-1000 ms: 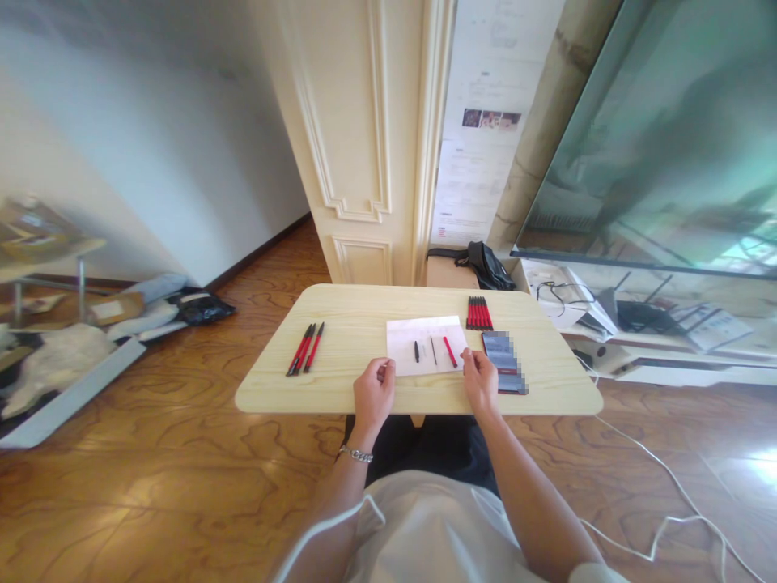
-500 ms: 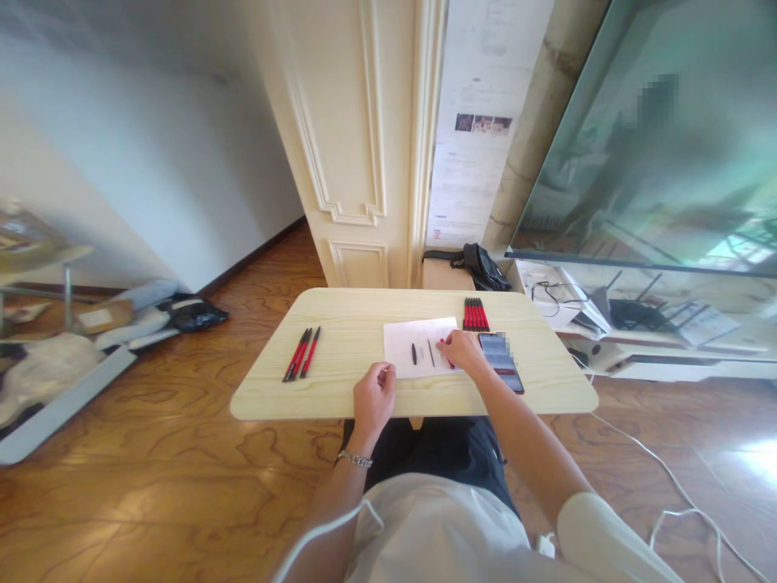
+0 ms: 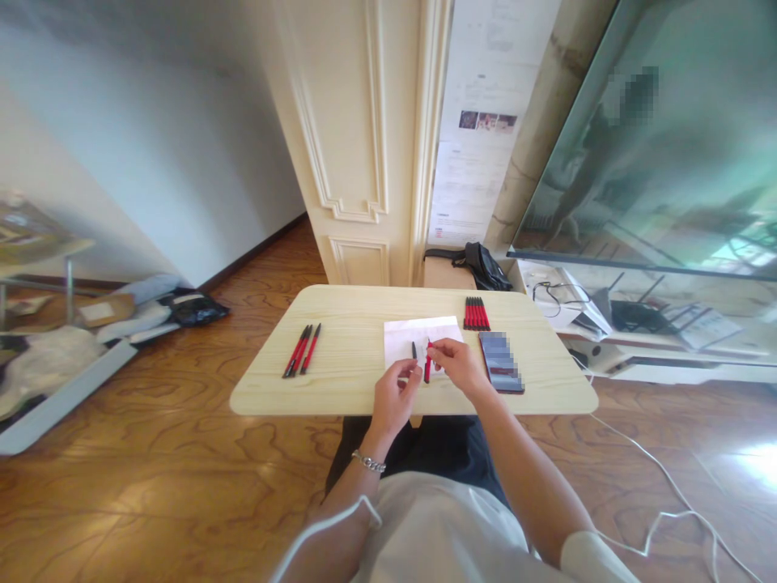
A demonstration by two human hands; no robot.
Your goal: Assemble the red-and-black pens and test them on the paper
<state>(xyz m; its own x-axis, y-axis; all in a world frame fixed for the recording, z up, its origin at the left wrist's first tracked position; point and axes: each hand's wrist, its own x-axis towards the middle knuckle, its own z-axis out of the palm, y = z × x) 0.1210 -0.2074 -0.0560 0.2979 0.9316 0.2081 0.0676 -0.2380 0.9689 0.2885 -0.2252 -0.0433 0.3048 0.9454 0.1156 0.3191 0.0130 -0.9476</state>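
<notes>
- Well to the left of the left hand, three red-and-black pens (image 3: 302, 351) lie side by side on the pale table (image 3: 346, 380); two nearly touch, the third is slightly apart.
- The left hand (image 3: 393, 397) has its fingers curled and thumb close to them; whether anything is pinched there cannot be told. One chain bracelet (image 3: 369, 462) circles its wrist.
- Just beyond the left fingertips, one small black piece (image 3: 414, 350) shows on one white sheet (image 3: 401, 334), whose near part is covered by both hands.
- Between the hands, one red barrel (image 3: 427, 370) is pinched in the fingers of the right hand (image 3: 462, 366), over the sheet. Its upper part is partly hidden by those fingertips (a thin tip seems to poke out above), and contact with the left hand is unclear.
- Beyond the right hand lies one row of red-and-black pens (image 3: 476, 313), perhaps six, too tightly packed for a sure count.
- Just right of the right hand lies one phone (image 3: 498, 360), its screen partly blurred into blocks.
</notes>
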